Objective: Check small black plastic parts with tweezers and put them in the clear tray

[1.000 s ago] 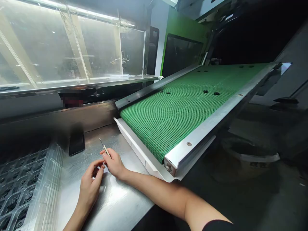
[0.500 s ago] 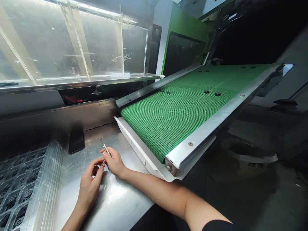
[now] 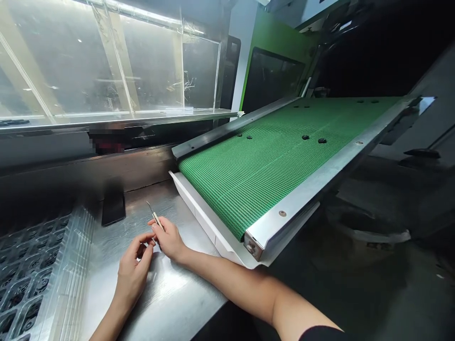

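Nearest me, the right forearm comes out of a dark sleeve (image 3: 322,333) and stretches across the table's (image 3: 185,303) right edge, while the left forearm comes in steeply from the near side. A stack of clear trays (image 3: 67,274), dark parts in the pockets, takes up the table's left side.

I have the left hand (image 3: 133,267) with its fingers curled, thumb and index drawn together close by the right hand's; I can't tell from here whether they pinch anything. The right hand (image 3: 170,240) has its fingers bent and grasping a slim pointed tool (image 3: 156,219) over the middle of the table, its tip angled toward the far edge.

Beyond that, I see a flat black slab (image 3: 113,210) near the far edge. Along the right side, a white trough (image 3: 199,220) sits below the end of a green belt (image 3: 241,175) that carries small black pieces (image 3: 322,140), well apart from both hands. A green machine (image 3: 273,31) stands behind.
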{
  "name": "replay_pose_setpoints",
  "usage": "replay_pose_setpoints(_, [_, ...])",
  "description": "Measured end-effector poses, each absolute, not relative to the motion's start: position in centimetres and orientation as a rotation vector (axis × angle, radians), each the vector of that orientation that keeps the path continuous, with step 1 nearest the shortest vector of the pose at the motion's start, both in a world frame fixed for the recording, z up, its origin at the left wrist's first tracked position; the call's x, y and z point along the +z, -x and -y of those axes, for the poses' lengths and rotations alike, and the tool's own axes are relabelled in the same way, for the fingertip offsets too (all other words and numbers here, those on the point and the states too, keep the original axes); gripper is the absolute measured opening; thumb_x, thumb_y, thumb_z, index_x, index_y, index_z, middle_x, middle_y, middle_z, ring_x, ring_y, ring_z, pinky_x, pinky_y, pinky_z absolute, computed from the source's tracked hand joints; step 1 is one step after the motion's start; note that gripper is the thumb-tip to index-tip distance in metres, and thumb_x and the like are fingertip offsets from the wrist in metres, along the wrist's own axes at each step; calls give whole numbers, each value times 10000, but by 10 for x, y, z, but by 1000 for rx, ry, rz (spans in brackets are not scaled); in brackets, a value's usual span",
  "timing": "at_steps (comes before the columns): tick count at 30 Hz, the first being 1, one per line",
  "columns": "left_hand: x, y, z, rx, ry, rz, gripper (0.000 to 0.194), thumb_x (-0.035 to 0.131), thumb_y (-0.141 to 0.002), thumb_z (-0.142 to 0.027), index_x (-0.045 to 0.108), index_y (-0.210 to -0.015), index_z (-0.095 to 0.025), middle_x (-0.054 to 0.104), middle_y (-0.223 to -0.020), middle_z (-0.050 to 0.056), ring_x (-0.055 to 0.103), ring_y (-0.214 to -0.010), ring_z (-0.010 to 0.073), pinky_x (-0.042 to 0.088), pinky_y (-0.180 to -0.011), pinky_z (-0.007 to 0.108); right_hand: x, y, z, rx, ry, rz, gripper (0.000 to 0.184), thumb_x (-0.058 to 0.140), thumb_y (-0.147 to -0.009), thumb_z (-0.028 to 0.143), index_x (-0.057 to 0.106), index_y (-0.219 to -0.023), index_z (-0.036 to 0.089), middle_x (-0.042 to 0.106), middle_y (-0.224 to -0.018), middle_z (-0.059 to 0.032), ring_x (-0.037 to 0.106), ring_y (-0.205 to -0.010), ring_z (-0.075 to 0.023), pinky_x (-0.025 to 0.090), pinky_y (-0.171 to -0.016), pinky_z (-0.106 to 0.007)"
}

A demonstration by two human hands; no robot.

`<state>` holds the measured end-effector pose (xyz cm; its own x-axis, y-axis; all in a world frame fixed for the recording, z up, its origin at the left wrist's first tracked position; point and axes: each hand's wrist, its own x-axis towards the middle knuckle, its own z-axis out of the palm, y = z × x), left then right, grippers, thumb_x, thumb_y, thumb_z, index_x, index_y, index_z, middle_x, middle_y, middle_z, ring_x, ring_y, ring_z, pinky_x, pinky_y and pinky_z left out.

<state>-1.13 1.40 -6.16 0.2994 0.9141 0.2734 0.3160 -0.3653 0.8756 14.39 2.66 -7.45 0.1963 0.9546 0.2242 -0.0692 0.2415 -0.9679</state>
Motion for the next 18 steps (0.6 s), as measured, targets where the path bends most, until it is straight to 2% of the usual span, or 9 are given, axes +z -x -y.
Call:
replay_pose_setpoints(4, [-62, 11, -14, 1055, -1859, -1109, 454, 651, -1026, -572, 740, -1283, -209, 767, -1273, 97, 690, -943, 228, 521, -816, 328, -74, -144, -27, 946, 1060, 1113, 239, 574, -1039, 329, 742, -1161, 211, 654, -818, 18, 630, -755, -147, 491, -693, -240])
replay_pose_setpoints(10, [-59, 11, -14, 1066, -1866, -1100, 456, 657, -1009, -578, 756, -1256, -208, 771, -1262, 104, 716, -999, 257, 530, -816, 334, -72, -145, -24, 951, 1074, 1117, 231, 583, -1048, 348, 742, -1159, 222, 667, -836, 19, 643, -751, -148, 499, -703, -249])
replay_pose_setpoints(18, [-59, 11, -16, 1067, -1854, -1121, 461, 671, -995, -583, 758, -1245, -206, 781, -1206, 92, 700, -886, 225, 524, -805, 334, -69, -144, -23, 959, 1071, 1113, 233, 571, -1041, 325, 743, -1152, 213, 631, -768, 27, 619, -727, -146, 476, -673, -239])
